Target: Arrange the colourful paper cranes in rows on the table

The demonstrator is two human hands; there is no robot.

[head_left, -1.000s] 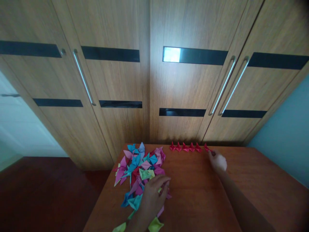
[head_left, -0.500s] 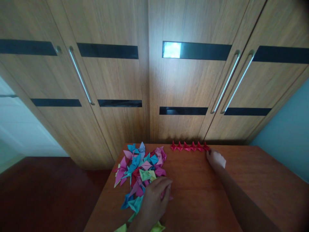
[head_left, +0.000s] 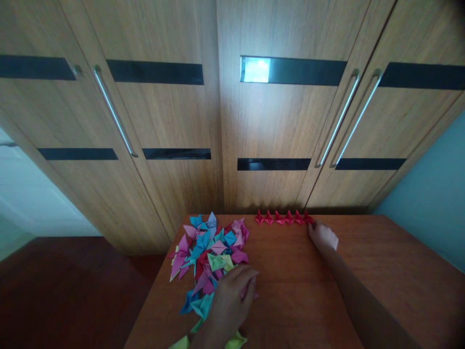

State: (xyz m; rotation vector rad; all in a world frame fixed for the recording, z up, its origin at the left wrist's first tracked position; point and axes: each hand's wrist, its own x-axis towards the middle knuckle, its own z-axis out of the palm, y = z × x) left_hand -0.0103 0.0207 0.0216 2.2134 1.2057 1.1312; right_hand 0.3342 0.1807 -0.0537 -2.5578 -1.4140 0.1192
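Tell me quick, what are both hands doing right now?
Left hand: fingers curled over the paper pile; can't tell if it holds anything.
Right hand: fingertips on the last red bird in the row.

No readable text, labels, brands, numbers or signs showing anywhere.
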